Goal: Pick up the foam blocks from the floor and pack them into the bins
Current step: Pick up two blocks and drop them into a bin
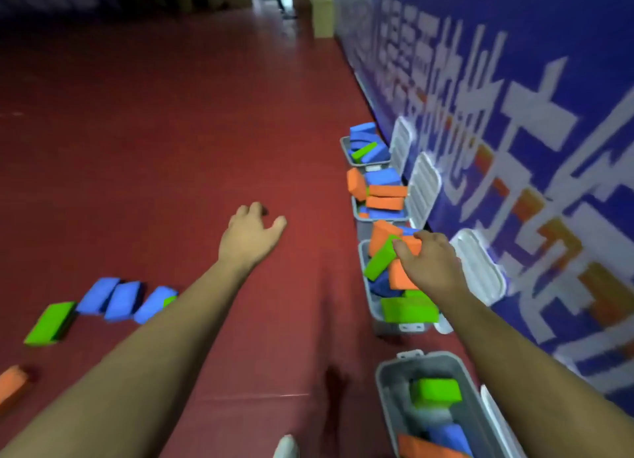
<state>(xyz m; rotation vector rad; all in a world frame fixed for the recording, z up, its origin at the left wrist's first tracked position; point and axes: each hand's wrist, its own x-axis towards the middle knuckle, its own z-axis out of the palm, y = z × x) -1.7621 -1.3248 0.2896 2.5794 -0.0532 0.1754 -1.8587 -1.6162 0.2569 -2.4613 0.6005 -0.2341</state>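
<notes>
Several grey bins line the blue wall on the right. My right hand [429, 262] reaches over the third bin [368, 299] and its fingers rest on an orange foam block [413, 244] atop a heap of orange, green and blue blocks; whether it grips the block is unclear. My left hand [250, 234] hovers over the red floor with loose fingers, holding nothing. On the floor at left lie three blue blocks [121, 299], a green block [51, 322] and an orange block [12, 385].
The nearest bin [387, 385] holds green, blue and orange blocks. Two farther bins [356, 210] are heaped full. White bin lids [480, 268] lean against the blue banner wall. A cardboard box [322, 16] stands far down the red floor.
</notes>
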